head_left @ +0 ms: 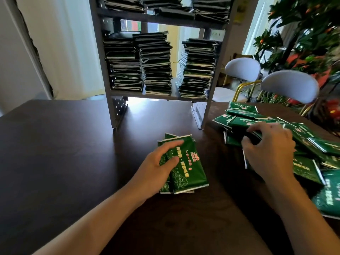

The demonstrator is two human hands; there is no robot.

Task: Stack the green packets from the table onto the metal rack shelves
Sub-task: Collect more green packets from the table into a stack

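Right hand [269, 150] fingers hidden among packets [301, 137].

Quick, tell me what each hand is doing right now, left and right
Left hand: holds the small stack of green packets on the table.
Right hand: fingers curled into the loose pile of packets; a firm grip cannot be told.

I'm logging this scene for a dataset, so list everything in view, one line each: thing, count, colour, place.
small stack of packets: a few, green, table centre, under the left hand
loose packet pile: many, green, table's right side
stacked packets: three tall stacks, dark green, rack's lower shelf; more on the shelf above
metal rack: one, grey, standing on the table's far side
table: one, dark brown
chairs: two, white backs, gold frames, behind right
plant: one, green, far right
left hand: holds the small stack
right hand: fingers curled into the loose pile
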